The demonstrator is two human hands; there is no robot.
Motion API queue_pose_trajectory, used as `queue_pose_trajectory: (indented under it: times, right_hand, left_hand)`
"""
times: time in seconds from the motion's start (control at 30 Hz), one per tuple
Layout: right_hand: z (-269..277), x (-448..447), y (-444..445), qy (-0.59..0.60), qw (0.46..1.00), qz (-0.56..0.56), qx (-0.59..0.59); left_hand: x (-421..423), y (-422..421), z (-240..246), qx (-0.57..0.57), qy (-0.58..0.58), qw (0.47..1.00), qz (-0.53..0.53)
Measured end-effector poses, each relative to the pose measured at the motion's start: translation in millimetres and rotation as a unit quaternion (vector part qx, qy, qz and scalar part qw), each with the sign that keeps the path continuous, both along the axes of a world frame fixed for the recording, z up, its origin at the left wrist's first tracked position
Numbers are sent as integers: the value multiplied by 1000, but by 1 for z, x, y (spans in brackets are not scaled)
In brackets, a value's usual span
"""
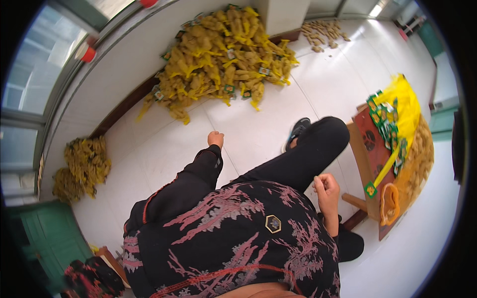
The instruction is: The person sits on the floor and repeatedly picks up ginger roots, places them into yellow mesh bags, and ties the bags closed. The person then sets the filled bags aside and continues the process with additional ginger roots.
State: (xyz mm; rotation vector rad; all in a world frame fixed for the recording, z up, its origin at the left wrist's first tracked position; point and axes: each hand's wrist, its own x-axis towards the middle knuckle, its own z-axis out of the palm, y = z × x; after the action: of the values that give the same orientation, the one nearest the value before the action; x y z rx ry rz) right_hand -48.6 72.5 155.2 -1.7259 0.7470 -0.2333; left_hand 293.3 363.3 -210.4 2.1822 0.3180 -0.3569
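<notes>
My left hand [215,139] is a closed fist over the white tiled floor, with nothing seen in it. My right hand [327,190] has curled fingers near my right side, left of a red-brown wooden table [367,139]; nothing shows in it. Empty yellow mesh bags [407,108] with green tags [385,121] lie on that table, one tag hanging near its edge. Beside them are tan, knobby produce pieces [421,154] and a loop of orange mesh [389,205]. A large heap of filled yellow mesh bags [223,56] lies against the wall, beyond my left hand.
A smaller stack of filled mesh bags [87,164] stands by the left wall, near a green cabinet [52,238]. Loose produce [322,33] lies on the floor past the pillar [285,16]. A red cup [87,53] is on the windowsill. Patterned cloth [93,277] sits lower left.
</notes>
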Motion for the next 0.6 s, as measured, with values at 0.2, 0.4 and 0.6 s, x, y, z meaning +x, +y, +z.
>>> queue_pose_trajectory:
  times: [0.2, 0.4, 0.6]
  right_hand:
    - [0, -5, -12, -36, 999, -8, -27]
    - [-10, -47, -28, -45, 994, -81, -50]
    - [-22, -98, -50, -73, 969, -220, -86]
  left_hand:
    - [39, -102, 84, -325, 37, 941, -82]
    - [-2, -253, 258, -384, -49, 876, -288]
    - [-144, -354, 360, -421, -104, 721, -541]
